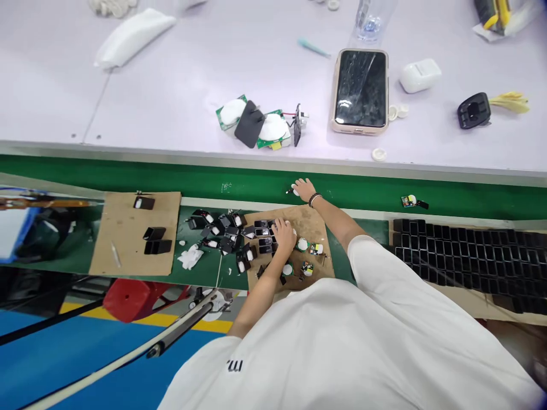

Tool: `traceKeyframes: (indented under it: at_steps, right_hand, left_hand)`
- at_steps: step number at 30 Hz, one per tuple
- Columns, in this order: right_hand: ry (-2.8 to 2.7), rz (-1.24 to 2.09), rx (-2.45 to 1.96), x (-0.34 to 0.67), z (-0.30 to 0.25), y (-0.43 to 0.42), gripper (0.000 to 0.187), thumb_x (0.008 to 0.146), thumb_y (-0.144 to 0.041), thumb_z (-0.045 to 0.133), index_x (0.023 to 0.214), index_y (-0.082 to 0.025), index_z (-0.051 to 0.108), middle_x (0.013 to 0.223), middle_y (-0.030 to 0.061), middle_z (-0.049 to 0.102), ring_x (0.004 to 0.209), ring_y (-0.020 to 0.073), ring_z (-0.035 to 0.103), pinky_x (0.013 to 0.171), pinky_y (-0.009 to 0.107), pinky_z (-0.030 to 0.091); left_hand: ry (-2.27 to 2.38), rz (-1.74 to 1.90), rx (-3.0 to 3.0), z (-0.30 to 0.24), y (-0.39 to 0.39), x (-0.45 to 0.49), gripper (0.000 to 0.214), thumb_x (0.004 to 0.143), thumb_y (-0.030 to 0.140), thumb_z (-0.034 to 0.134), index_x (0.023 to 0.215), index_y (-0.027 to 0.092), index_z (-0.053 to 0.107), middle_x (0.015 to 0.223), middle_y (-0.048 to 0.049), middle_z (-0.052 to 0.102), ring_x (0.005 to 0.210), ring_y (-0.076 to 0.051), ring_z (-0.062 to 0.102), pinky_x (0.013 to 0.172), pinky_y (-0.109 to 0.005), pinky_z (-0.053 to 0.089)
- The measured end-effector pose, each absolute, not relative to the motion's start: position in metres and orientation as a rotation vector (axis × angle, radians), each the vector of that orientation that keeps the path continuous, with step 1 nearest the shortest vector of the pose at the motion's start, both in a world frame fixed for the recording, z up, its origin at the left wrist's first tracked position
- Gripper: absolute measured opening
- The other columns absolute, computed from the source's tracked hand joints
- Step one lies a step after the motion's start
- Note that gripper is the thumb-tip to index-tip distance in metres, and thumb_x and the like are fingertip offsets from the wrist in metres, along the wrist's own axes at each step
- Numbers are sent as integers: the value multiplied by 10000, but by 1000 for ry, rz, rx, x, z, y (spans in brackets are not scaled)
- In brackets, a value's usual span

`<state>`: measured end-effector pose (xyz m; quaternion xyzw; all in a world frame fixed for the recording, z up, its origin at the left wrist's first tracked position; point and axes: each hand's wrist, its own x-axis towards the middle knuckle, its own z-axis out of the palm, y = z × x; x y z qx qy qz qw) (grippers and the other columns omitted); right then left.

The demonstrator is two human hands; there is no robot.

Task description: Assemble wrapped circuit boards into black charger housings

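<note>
My left hand [283,236] is over the cardboard sheet in front of me, its fingers bent over the edge of a small group of open black boxes [265,245]. Partly hidden by that hand is something white at its right side. Farther out, my right hand [304,189], with a dark bracelet at the wrist, reaches onto the green strip. Its fingers are closed on a small white-and-black part [294,190]. Right of my left hand lie several circuit boards with white round pieces [302,245]. Black boxes with white parts [228,239] are heaped to the left.
Above is a pale tabletop [192,85] holding a phone [361,91], a white case [421,75] and green circuit boards [272,128]. Rows of black boxes [465,253] stand at right. Another cardboard sheet [128,228] and a red stool [130,299] are at left.
</note>
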<state>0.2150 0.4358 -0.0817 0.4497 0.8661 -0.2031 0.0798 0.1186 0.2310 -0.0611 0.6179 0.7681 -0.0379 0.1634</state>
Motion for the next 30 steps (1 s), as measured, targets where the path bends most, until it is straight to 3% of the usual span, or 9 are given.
traceKeyframes:
  at_steps: [4, 11, 16, 20, 26, 28, 30]
  right_hand:
    - [2527, -662, 1356, 221, -76, 439, 401, 998, -459, 658, 1268, -163, 657, 1340, 108, 657, 1266, 285, 609, 1117, 541, 464]
    - [2407, -937, 1410, 293, -65, 345, 407, 952, -483, 731, 1190, -155, 699, 1112, 79, 738, 978, 209, 715, 893, 395, 599]
    - [2206, -803, 1970, 416, -49, 343, 378, 1018, -416, 652, 1314, -182, 639, 1331, 108, 662, 1149, 246, 674, 991, 473, 585]
    - [1973, -676, 2378, 511, -42, 369, 418, 1024, -455, 619, 1347, -189, 620, 1382, 137, 629, 1195, 263, 639, 1054, 504, 533]
    - [1866, -748, 2530, 542, -74, 380, 624, 976, -549, 582, 1405, -99, 638, 1376, 356, 560, 1087, 416, 696, 1034, 618, 462]
    - [1915, -775, 2502, 535, -85, 384, 568, 981, -546, 590, 1390, -158, 659, 1418, 325, 549, 1107, 409, 699, 1037, 612, 477]
    - [1997, -798, 2433, 528, -91, 389, 463, 1014, -522, 576, 1360, -227, 664, 1451, 234, 568, 1153, 342, 687, 1052, 578, 509]
  left_hand:
    - [2182, -115, 1811, -55, 223, 117, 443, 911, 203, 525, 1326, 122, 656, 1557, -240, 537, 1500, -381, 426, 1194, -596, 339]
    - [2180, -40, 1822, -31, 194, 109, 479, 961, 251, 468, 1402, 107, 586, 1548, -256, 527, 1507, -413, 407, 1175, -642, 329]
    - [2117, -5, 1847, -18, 159, 111, 497, 961, 241, 473, 1431, 109, 565, 1553, -232, 532, 1513, -397, 403, 1183, -601, 327]
    - [2130, -26, 1828, -14, 130, 116, 470, 934, 210, 492, 1377, 112, 617, 1534, -229, 560, 1489, -405, 427, 1164, -607, 342]
    - [2210, -62, 1751, -13, 92, 126, 455, 889, 190, 534, 1325, 190, 665, 1487, -193, 605, 1455, -393, 463, 1147, -596, 367]
    - [2224, -66, 1737, -12, 82, 131, 456, 882, 185, 539, 1317, 205, 676, 1487, -177, 608, 1465, -380, 454, 1161, -582, 363]
    - [2249, -61, 1717, -11, 74, 135, 455, 870, 172, 543, 1297, 224, 691, 1488, -161, 611, 1472, -371, 447, 1176, -579, 352]
